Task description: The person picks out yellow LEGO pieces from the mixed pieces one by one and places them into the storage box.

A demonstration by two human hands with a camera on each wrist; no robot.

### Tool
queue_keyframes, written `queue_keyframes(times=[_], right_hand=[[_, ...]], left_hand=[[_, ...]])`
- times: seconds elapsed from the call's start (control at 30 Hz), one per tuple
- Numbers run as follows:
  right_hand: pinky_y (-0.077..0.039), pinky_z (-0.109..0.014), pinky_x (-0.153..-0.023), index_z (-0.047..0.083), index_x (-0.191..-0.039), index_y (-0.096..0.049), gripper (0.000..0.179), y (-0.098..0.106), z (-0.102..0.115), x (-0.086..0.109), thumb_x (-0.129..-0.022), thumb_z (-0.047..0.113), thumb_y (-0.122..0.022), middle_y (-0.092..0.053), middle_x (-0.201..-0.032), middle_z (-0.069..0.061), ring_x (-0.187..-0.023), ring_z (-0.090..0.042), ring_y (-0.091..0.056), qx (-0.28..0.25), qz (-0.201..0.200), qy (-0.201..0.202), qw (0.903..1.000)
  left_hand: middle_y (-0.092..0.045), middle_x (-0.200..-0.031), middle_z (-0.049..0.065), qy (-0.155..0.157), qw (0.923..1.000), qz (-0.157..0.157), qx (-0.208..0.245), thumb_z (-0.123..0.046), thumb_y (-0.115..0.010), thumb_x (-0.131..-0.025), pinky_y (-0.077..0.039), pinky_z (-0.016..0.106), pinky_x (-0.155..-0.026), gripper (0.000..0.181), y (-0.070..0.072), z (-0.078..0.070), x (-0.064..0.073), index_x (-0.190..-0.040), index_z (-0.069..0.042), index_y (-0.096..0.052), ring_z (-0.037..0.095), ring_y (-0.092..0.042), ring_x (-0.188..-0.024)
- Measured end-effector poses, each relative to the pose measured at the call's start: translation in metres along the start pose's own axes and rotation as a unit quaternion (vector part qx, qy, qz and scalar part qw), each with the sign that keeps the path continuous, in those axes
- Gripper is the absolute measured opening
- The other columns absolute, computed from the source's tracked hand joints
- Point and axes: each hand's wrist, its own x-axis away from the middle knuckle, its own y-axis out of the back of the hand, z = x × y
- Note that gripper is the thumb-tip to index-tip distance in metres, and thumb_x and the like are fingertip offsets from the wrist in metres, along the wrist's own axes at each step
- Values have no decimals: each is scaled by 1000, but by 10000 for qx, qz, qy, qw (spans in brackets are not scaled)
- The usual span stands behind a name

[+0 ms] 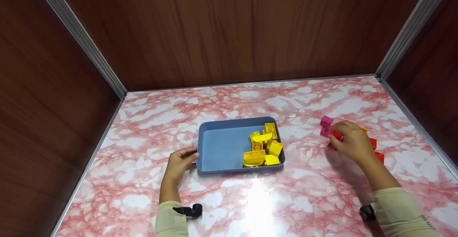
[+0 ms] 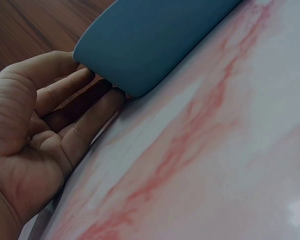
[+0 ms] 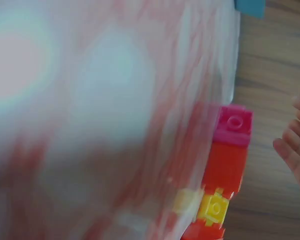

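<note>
A blue-grey tray [image 1: 225,147] lies on the table with several yellow toy bricks [image 1: 254,156] grouped at its right end. My left hand [image 1: 180,163] touches the tray's left side. In the left wrist view, loosely bent fingers [image 2: 97,107] meet the tray's outer wall [image 2: 135,55] near a corner. My right hand [image 1: 352,140] hovers at a group of loose bricks, a red brick [image 1: 336,134] by its fingertips and a pink brick [image 1: 326,120] just beyond. In the right wrist view, its fingers [image 3: 292,155] are spread apart from the bricks, with nothing visible between them.
More red bricks [image 1: 379,157] lie right of my right hand, and a yellow brick [image 3: 215,208] sits among them. Brown wood-grain panels [image 1: 250,33] with metal edging [image 1: 82,33] enclose the marbled red-and-white table [image 1: 143,122] at the back and sides.
</note>
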Motion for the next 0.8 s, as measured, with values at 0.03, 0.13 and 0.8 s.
queue_keyframes(times=[0.03, 0.13, 0.8], right_hand=[[-53, -50, -71, -5, -92, -70, 21, 2, -2, 1, -73, -4, -79, -67, -93, -17, -87, -36, -61, 47, 35, -91, 9999], [-54, -53, -68, -5, -92, -69, 19, 5, -10, 2, -75, -2, -76, -66, -94, -19, -85, -37, -61, 161, 168, -273, 9994], [-42, -66, -87, -10, -104, -64, 28, 20, -55, -10, -86, 10, -60, -48, -115, -32, -107, -52, -42, 545, 1280, -2381, 9612]], left_hand=[[-68, -102, 18, -9, 10000, 11, -7, 4, -70, -85, -61, 34, -70, 33, 0, 0, 0, -115, 16, -62, 20, -67, -82], [-68, -104, 19, -22, 10000, 29, -37, 3, -70, -85, -61, 34, -70, 34, 2, 1, 0, -116, 16, -61, 20, -67, -82], [-67, -107, 19, 13, 10000, -41, -28, 4, -70, -85, -60, 33, -69, 33, 0, -1, 1, -116, 15, -62, 19, -66, -78]])
